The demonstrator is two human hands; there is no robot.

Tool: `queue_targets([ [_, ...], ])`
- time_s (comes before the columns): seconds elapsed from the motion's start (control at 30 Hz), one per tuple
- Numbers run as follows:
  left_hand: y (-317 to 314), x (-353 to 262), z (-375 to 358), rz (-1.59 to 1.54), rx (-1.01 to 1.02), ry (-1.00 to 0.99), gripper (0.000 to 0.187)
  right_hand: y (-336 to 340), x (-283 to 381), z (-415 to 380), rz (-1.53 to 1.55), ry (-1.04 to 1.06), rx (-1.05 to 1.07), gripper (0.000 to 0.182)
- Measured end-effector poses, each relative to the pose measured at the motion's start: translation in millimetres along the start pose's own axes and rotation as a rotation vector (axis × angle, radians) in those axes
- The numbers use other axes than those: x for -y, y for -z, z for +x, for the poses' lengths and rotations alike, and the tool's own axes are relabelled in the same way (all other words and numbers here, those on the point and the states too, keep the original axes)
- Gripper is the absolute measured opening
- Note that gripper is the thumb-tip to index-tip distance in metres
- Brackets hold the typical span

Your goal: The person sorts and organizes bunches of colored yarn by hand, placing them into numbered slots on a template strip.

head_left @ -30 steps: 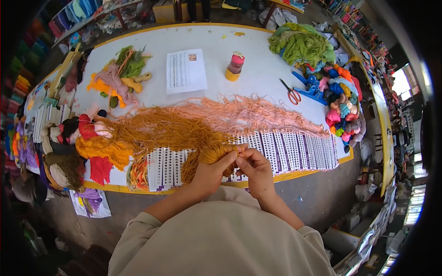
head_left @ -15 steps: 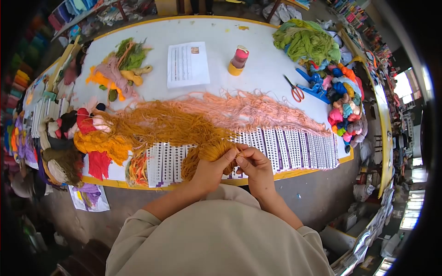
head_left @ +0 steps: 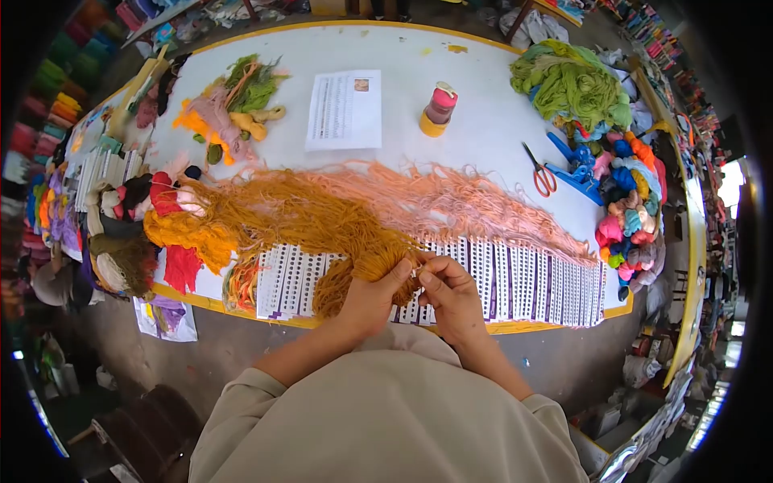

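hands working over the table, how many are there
2: the left hand grips the mustard yarn, and the right hand pinches at the right end of that bundle.

View turned in 1 s (table (head_left: 493, 109) farther right).

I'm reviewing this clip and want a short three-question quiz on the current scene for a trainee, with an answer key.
1. Multiple choice: which yarn does the left hand grip?
A) pale pink
B) bright green
C) golden-brown

2. True or false: the scissors lie on the table, out of both hands.

3. Put in order from left to right, as the wearer sees them:
a) the scissors
b) the printed sheet
c) the upright cylinder with a yellow base

Key:
1. C, the golden-brown yarn
2. True
3. b, c, a
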State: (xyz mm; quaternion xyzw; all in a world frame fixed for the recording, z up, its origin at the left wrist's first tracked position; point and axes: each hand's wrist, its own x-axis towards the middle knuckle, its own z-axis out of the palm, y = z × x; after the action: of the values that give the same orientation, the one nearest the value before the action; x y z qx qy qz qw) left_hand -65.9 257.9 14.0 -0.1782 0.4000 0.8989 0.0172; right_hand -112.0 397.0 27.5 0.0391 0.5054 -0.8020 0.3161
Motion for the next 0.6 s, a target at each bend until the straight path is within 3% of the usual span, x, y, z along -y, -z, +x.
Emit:
queue_targets([
  [0.23, -19, 6, 15, -0.022, -0.088, 0.002, 0.018, 23, 12, 19, 0.022, -0.122, 0.049, 0.012],
  [0.3, -18, 14, 21, 0.037, -0.123, 0.002, 0.019, 24, 15, 22, -0.244, -0.033, 0.077, 0.011],
  [0.53, -27, 29, 37, -0.009, -0.2, 0.013, 0.021, 43, 25, 35, -0.16, -0.119, 0.068, 0.01],
  [0.6, -25, 32, 40, -0.024, -0.139, 0.012, 0.029, 51, 24, 37, -0.175, -0.163, 0.132, 0.01],
])
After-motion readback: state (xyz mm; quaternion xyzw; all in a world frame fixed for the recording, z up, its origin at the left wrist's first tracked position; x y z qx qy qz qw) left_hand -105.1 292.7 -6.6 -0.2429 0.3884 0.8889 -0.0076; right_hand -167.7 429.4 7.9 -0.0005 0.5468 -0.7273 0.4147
